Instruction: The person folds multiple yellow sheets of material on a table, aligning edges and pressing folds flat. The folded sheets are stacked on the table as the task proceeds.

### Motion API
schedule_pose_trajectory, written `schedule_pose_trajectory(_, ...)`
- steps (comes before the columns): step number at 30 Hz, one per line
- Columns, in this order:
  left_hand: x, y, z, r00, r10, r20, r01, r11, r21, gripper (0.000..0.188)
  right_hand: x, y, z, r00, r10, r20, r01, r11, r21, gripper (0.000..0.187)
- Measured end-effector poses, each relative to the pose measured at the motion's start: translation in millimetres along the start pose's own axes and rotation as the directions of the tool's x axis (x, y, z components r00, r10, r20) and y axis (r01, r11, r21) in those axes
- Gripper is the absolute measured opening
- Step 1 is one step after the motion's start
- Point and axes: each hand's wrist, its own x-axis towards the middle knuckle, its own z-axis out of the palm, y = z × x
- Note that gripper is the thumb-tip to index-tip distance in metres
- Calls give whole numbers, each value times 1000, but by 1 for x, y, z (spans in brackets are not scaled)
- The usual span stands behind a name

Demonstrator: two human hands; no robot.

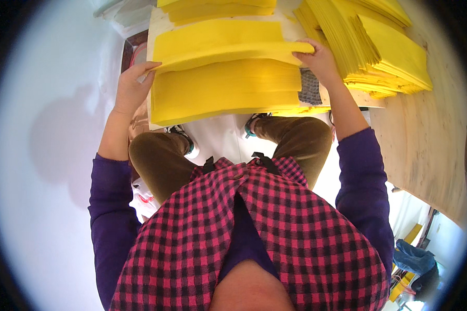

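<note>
A yellow sheet [233,53] is stretched between my two hands, its near edge curved up over the sheets below. My left hand [133,85] pinches its left end between thumb and fingers. At the other end, my right hand [317,61] grips the folded right corner. Beneath lies a stack of yellow sheets [225,90] on the wooden table, reaching its near edge. Another flat yellow piece [218,37] shows just beyond the held sheet. A small grey patterned piece [310,87] lies beside the stack, below my right hand.
Tall piles of folded yellow sheets [368,46] fill the table's right side. More yellow sheets [218,10] lie at the far edge. A pale wooden board [420,140] extends to the right. A white wall [52,129] stands close on the left. My knees are below the table edge.
</note>
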Motion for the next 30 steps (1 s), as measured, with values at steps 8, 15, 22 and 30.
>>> schedule_pose_trajectory(8,26,2,-8,982,-184,45,187,977,-104,17,13,5,3,996,-27,84,16,992,128,31)
schedule_pose_trajectory(15,5,9,-2,989,129,-74,-123,989,87,23,11,28,7,994,-109,-24,111,987,113,25)
schedule_pose_trajectory(22,-43,7,22,910,414,-13,-400,887,232,30,-17,73,26,938,-333,-95,347,908,234,17)
schedule_pose_trajectory(30,-49,9,26,920,391,6,-379,886,266,31,-29,64,17,965,-193,-178,226,955,192,18)
